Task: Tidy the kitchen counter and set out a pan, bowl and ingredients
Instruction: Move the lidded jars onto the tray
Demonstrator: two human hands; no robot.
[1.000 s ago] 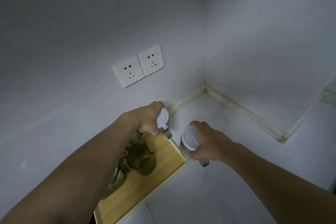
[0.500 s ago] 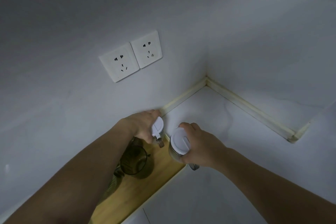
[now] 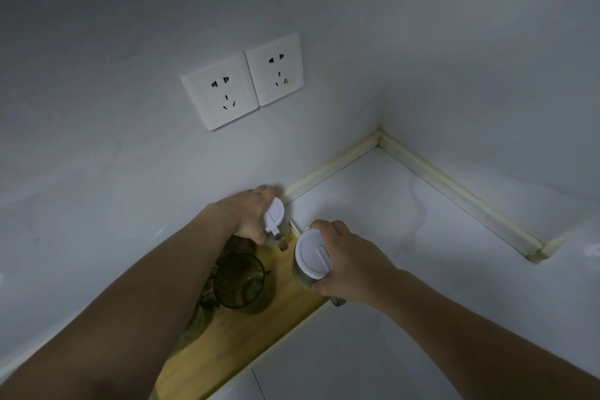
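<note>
— What are you holding?
— My right hand (image 3: 349, 265) grips a jar with a white lid (image 3: 311, 255) at the end of the wooden tray (image 3: 233, 347). My left hand (image 3: 248, 214) grips a smaller jar (image 3: 276, 216) by the wall.
— What else?
— A green glass cup (image 3: 240, 281) stands on the tray. Two sockets (image 3: 242, 81) are up on the wall.

Two small glass jars with white lids are standing at the far end of a yellow wooden tray (image 3: 233, 347). The left jar (image 3: 276, 217) is sitting by the wall, and the right jar (image 3: 310, 261) is sitting at the tray's edge. A dark green glass cup (image 3: 242, 282) is standing open on the tray just behind them.
</note>
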